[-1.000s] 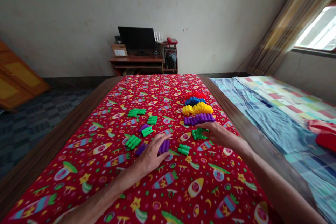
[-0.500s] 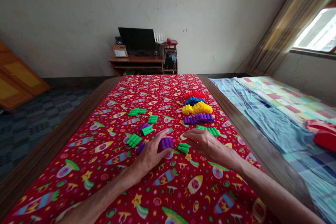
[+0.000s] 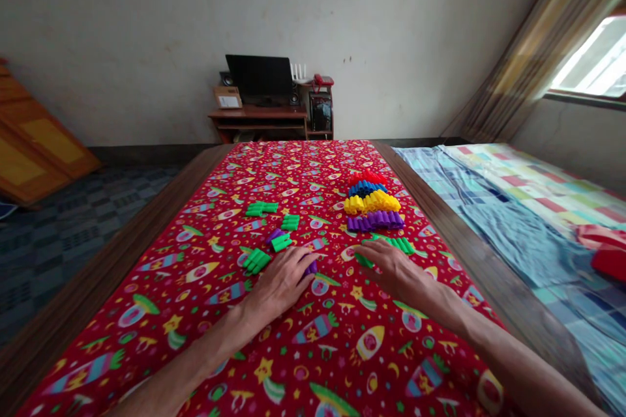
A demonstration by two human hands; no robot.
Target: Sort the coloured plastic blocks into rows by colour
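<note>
My left hand (image 3: pixel 281 277) is curved around a few purple tubes (image 3: pixel 311 268), partly hidden under its fingers. To the right, the fingers of my right hand (image 3: pixel 391 267) close over a small group of green tubes (image 3: pixel 364 260) on the cloth. Just beyond that hand lies a row of green tubes (image 3: pixel 402 245), its left part covered by the hand. Left of centre are loose green tubes (image 3: pixel 257 261), with more green ones (image 3: pixel 290 222) farther off. A purple piece (image 3: pixel 274 234) shows beside another green cluster (image 3: pixel 282 243).
Rows of purple (image 3: pixel 375 221), yellow (image 3: pixel 372 202), blue (image 3: pixel 368 189) and red tubes (image 3: pixel 368 178) run along the table's right side. A red patterned cloth (image 3: pixel 313 365) covers the table. A bed (image 3: pixel 528 208) stands to the right, a computer desk (image 3: pixel 259 114) beyond the far end.
My right hand has come down on the green tubes, which have shifted right, towards the green row. My left hand has closed further over the purple tubes. The view has shifted slightly.
</note>
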